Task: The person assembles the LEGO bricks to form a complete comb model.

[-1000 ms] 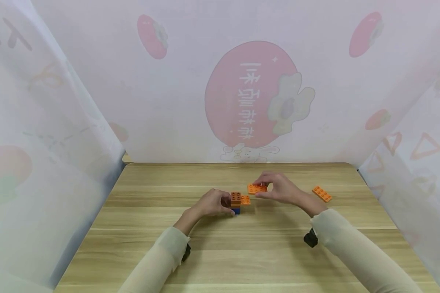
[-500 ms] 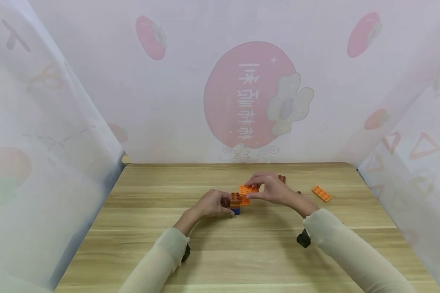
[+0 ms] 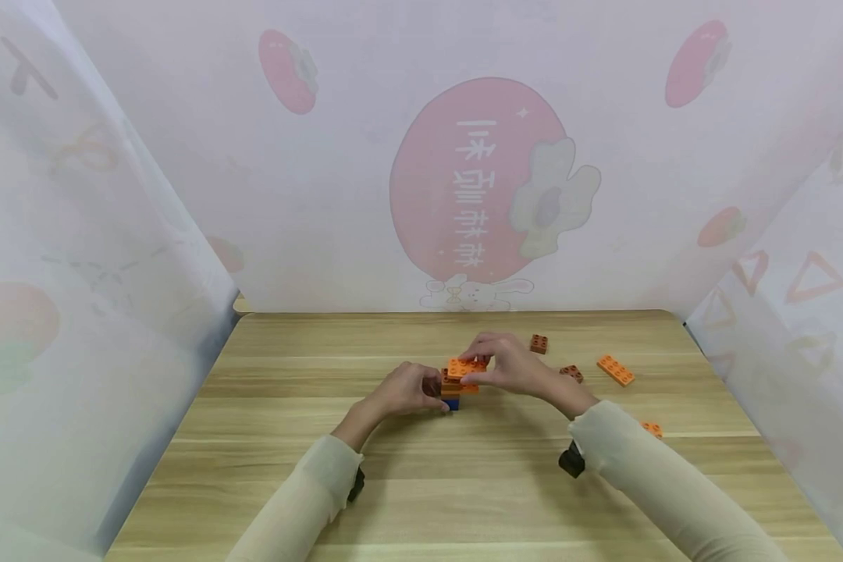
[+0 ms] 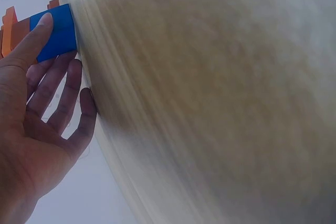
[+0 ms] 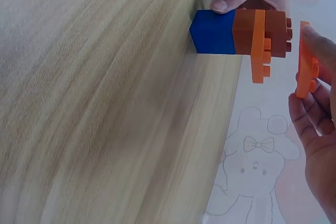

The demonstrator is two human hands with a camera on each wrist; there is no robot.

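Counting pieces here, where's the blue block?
In the head view, just right of centre, the blue block forms the base of the stack, held by the left hand.

A wood-grain tabletop (image 3: 506,484) with rounded far corners lies in front of a pale back sheet (image 3: 351,211), flanked by a left sheet (image 3: 63,437) and a right sheet (image 3: 808,367). The back sheet bears a large pink disc (image 3: 428,164) with white characters (image 3: 474,179), a greyish flower (image 3: 549,207) overlapping its right edge, and a line-drawn rabbit (image 3: 474,295) at its foot. Outlined triangles (image 3: 815,279) mark the right sheet.
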